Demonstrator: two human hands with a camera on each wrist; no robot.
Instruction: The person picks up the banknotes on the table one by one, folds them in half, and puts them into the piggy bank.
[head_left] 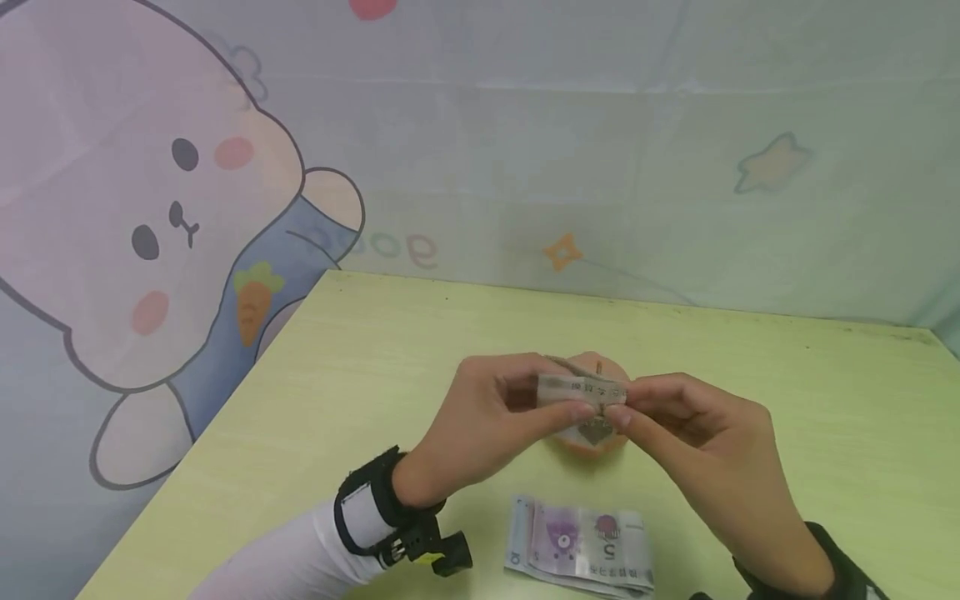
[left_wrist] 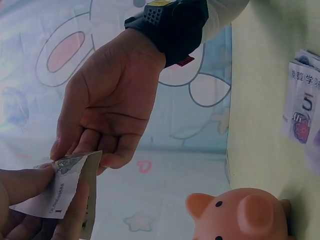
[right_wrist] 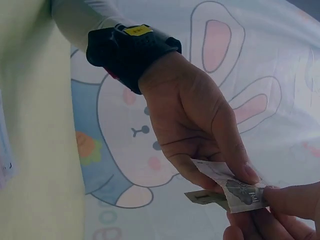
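Showing one folded note (head_left: pixel 581 392), one piggy bank (head_left: pixel 592 440) behind it, one stack of notes (head_left: pixel 581 550) nearer, two hands.

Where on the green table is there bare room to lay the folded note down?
The table is bare left of the left hand, right of the right hand, and beyond the piggy bank to the far edge. It is crowded between the folded note and the banknote stack.

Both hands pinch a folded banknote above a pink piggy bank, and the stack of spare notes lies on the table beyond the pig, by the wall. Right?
Not quite. The stack of notes lies on the near side of the piggy bank, toward the person, as the head view shows. The left hand and right hand do pinch the folded banknote above it.
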